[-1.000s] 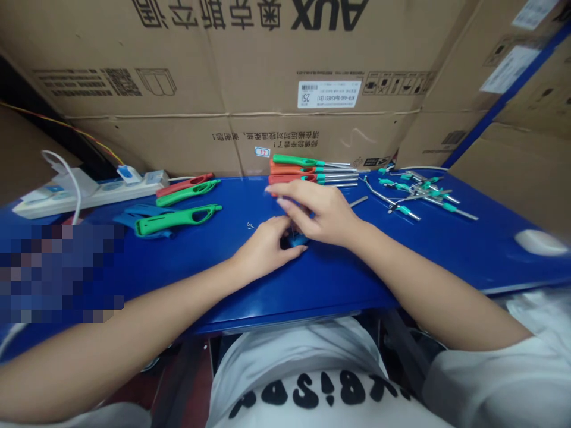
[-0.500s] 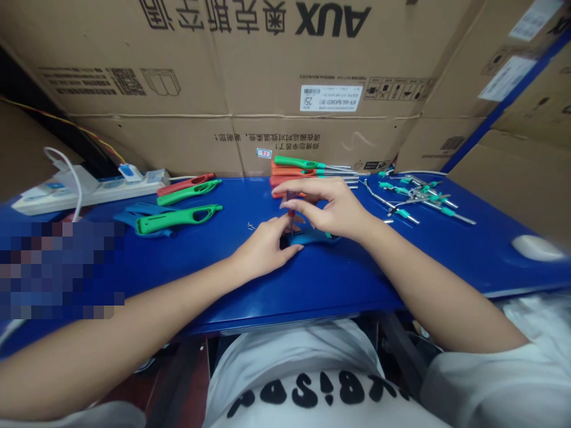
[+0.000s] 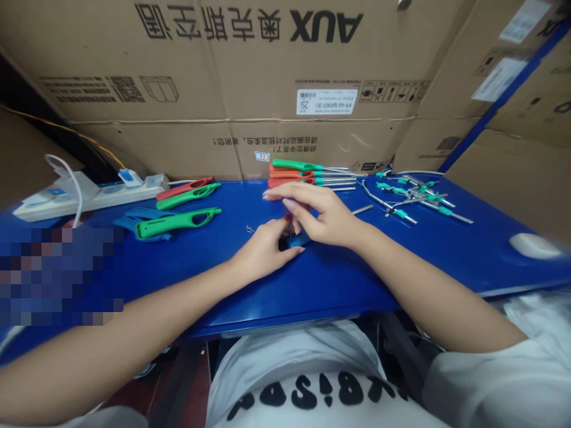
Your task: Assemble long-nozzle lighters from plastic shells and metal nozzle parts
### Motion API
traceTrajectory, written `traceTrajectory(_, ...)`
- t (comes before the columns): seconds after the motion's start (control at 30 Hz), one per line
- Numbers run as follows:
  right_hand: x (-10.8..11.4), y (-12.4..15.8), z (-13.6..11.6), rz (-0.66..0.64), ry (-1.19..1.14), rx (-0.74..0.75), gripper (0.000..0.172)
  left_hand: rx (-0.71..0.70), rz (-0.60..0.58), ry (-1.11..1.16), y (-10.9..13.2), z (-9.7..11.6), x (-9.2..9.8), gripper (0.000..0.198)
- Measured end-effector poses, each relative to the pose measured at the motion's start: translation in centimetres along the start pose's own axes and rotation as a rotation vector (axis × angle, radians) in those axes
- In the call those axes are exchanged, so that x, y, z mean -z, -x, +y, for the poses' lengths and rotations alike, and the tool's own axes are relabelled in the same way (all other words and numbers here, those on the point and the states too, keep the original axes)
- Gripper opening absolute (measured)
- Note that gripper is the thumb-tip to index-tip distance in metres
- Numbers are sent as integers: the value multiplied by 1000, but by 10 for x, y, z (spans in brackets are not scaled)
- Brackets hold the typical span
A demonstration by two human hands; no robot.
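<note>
My right hand (image 3: 330, 215) is closed around an upright screwdriver (image 3: 288, 219) with a red handle, its tip pointing down. Under it lies a blue long-reach lighter (image 3: 300, 240), mostly covered by my hands, with a metal tube (image 3: 362, 209) showing to the right. My left hand (image 3: 262, 248) grips the lighter's left part against the table, thumb on the near side. The screwdriver's tip is hidden between my fingers. A few tiny screws (image 3: 250, 229) lie just left of my left hand.
Green, orange and red lighters (image 3: 292, 174) are lined up behind my hands. Metal tubes with teal parts (image 3: 417, 193) lie at the right, near a white mouse (image 3: 533, 245). Green handle shells (image 3: 173, 223) and a power strip (image 3: 96, 196) are at left. Cardboard (image 3: 250, 77) walls the back.
The screwdriver and my right hand have sunk slightly toward the lighter. The lighter has turned, its tube now pointing up and right. My left hand stays in place.
</note>
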State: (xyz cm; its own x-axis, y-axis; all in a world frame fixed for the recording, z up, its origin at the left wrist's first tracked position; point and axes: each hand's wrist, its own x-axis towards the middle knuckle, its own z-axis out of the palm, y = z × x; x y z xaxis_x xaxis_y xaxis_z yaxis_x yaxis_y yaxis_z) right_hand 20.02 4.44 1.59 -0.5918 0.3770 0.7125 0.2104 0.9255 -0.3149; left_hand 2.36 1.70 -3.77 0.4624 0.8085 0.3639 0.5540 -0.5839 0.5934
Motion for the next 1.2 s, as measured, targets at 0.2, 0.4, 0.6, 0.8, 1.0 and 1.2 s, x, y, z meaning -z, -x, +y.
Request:
traceTrajectory(0.2, 5, -3, 0, 105, 79, 18, 13, 21, -9, -32, 0, 3, -1, 28)
traceTrajectory(0.4, 3, -2, 1, 87, 198, 125, 14, 30, 3, 7, -1, 3, -3, 27)
traceTrajectory(0.6, -5, 2, 3, 218, 278, -17, 21, 33, -8, -28, -1, 5, -2, 29)
traceTrajectory(0.8, 1, 1, 2, -17, -5, -44, 31, 49, 4, -7, 0, 4, -2, 26)
traceTrajectory(1.0, 5, -4, -6, 44, 108, -71, 7, 83, 11, 6, 1, 4, -2, 30)
traceTrajectory(1.2, 49, 5, 13, 192, 95, -255, 21, 81, -88, -73, 1, 2, 9, 44)
